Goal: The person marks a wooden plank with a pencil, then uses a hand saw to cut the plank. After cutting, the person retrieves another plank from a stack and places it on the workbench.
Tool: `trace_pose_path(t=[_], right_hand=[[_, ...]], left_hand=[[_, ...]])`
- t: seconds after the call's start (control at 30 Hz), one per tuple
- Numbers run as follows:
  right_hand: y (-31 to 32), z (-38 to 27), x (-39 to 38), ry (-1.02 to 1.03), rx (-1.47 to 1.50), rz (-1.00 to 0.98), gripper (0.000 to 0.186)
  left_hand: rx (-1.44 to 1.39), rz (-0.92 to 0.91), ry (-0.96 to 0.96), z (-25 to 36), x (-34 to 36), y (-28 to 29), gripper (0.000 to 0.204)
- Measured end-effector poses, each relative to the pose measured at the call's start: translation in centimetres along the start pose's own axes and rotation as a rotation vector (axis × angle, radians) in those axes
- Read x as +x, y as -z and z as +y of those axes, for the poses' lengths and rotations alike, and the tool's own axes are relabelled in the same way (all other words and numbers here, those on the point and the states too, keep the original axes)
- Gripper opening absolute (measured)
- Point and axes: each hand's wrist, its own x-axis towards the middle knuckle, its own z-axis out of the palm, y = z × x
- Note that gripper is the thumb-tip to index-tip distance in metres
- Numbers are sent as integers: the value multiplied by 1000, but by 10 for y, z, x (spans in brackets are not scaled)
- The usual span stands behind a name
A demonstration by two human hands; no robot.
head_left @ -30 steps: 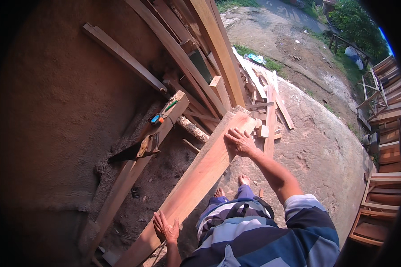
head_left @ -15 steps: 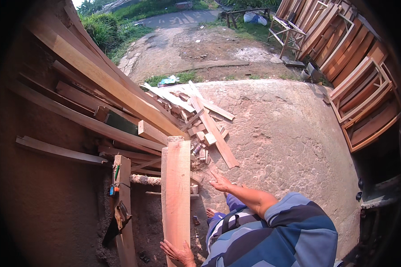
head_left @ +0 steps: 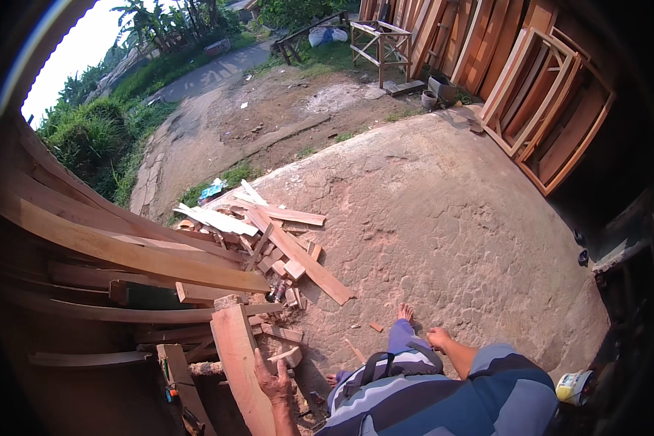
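My left hand (head_left: 272, 379) is at the right edge of a wide, pale reddish plank (head_left: 241, 363), its fingers stretched out and apart. It seems to rest against the plank or just over it; contact is hard to tell. My right hand (head_left: 438, 338) hangs in the air by my right leg, its fingers curled in and nothing visible in them. Left of the plank stands a narrow timber beam (head_left: 180, 378). On that beam is a small blue and orange tool (head_left: 171, 393), and a dark-bladed handsaw lies partly hidden below it.
Long boards (head_left: 123, 251) lean and stack along the left. Offcuts (head_left: 269, 243) are heaped ahead on the cracked concrete floor (head_left: 429, 232). Wooden frames (head_left: 538, 109) lean at the far right. A white and yellow tub (head_left: 574, 387) stands at my right.
My view has turned right. My left hand has shifted from lying on the plank's near end to its right edge. The right hand has drawn back and its stretched fingers have curled.
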Motion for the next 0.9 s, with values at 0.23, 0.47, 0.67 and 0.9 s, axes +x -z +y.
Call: trace_pose_path(t=[0.23,0.47,0.67,0.9], right_hand=[[114,3,89,-15,152,83,39],[230,-102,198,84,166,69,43],[266,-240,270,170,254,-23,47],[330,-350,337,111,339,-77,46]], left_hand=[[-293,-685,617,-23,-22,-196,67],[-410,-551,1348,-20,-75,-258,20],[-255,-510,1278,42,1,-351,21],[-329,-623,1201,137,245,-550,35]])
